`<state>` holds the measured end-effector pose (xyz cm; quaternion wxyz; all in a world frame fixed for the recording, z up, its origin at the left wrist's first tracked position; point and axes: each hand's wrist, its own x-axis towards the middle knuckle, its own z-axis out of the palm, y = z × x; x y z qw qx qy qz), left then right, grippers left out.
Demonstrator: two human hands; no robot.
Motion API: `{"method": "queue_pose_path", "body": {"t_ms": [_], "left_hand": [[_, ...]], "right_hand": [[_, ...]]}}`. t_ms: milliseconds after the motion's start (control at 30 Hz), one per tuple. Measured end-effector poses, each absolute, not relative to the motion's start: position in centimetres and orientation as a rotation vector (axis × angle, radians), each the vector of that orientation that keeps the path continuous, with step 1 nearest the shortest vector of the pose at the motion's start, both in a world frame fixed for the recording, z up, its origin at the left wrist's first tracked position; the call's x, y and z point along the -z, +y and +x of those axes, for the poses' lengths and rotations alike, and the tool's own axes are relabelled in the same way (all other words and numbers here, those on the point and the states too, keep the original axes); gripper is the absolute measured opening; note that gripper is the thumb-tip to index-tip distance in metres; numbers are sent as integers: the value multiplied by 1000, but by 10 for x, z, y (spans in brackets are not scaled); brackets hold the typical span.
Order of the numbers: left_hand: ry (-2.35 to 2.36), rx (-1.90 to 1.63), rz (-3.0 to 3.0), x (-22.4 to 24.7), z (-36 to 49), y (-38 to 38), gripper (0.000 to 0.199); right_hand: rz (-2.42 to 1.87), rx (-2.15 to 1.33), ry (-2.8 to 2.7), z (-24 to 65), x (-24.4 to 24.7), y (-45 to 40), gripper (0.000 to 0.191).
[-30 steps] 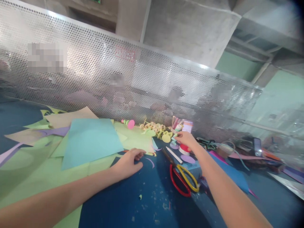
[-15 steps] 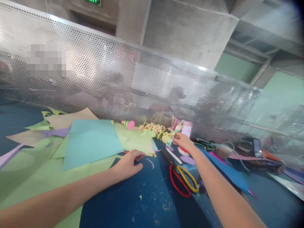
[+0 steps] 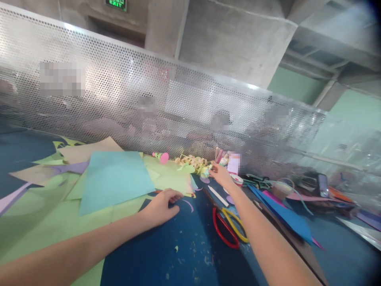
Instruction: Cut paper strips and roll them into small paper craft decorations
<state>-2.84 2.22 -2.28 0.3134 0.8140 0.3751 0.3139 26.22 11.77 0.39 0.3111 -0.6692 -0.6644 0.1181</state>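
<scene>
Right grip [image 3: 222, 175] pinches a small paper piece [image 3: 206, 173] beyond the scissors [image 3: 228, 227]; left grip [image 3: 163, 205], loosely curled, empty, near blue paper [image 3: 116, 180].

Craft workshop; scissors [image 3: 218, 206], coloured paper [image 3: 117, 180]; green exit sign [image 3: 116, 4]

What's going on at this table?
A person's right hand pinches a small pale-blue and lilac paper piece beside a cluster of pale-yellow paper cutouts. The left hand, seemingly empty, is low over the dark-blue table, near a light-blue paper sheet. Scissors with red and yellow handles lie in neither hand.
</scene>
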Motion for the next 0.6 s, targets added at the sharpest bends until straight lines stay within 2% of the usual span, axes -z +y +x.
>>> {"method": "queue_pose_path", "body": {"t_ms": [300,600], "left_hand": [[996,-825,2135,24,-29,22,43],[975,-821,2144,26,-29,24,43]], "right_hand": [[-1899,-334,-1836,257,-15,115,31],[-2393,-543,-1960,263,-23,67,24]]}}
